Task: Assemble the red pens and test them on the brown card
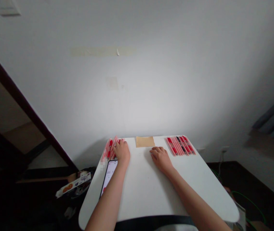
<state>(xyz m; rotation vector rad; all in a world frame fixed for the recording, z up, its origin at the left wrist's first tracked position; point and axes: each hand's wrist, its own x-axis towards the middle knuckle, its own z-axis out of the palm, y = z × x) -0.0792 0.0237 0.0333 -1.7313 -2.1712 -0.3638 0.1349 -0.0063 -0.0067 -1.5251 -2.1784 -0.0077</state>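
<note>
My left hand (122, 150) rests on a loose bunch of pink and red pens (109, 148) at the far left of the white table (141, 192), fingers curled over them. My right hand (160, 158) lies flat on the table near the middle, fingers stretched out, holding nothing. It sits just in front of a brown paper piece (145, 141). A neat row of pink, red and black pens (180, 145) lies at the far right, apart from both hands.
A phone (108, 175) with a lit screen lies at the table's left edge beside my left forearm. A white wall stands right behind the table. A printed box (73, 185) lies on the dark floor to the left. Cables run on the floor at right.
</note>
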